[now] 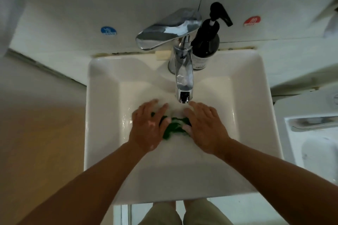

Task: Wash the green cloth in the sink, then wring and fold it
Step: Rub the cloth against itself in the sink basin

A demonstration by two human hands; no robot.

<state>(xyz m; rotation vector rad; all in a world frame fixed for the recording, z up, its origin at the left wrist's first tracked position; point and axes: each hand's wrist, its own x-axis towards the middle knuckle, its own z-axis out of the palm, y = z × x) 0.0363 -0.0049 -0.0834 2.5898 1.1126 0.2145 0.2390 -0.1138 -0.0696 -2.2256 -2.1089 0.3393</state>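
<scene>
The green cloth (pixel 174 127) lies bunched and sudsy in the basin of the white sink (pixel 102 115), just in front of the chrome tap's spout (pixel 183 86). My left hand (pixel 149 124) lies over the cloth's left part with fingers stretched out, and the thumb touches the fabric. My right hand (pixel 203 124) covers the cloth's right part, fingers straight and pointing toward the tap. Most of the cloth is hidden under both palms. Foam and water surround the cloth.
A black pump soap bottle (pixel 206 42) stands on the sink's back rim right of the tap, and a small pale soap bar (pixel 162 55) lies left of it. Blue cold (pixel 108 30) and red hot (pixel 252 21) stickers mark the wall. A white fixture (pixel 311 124) sits to the right.
</scene>
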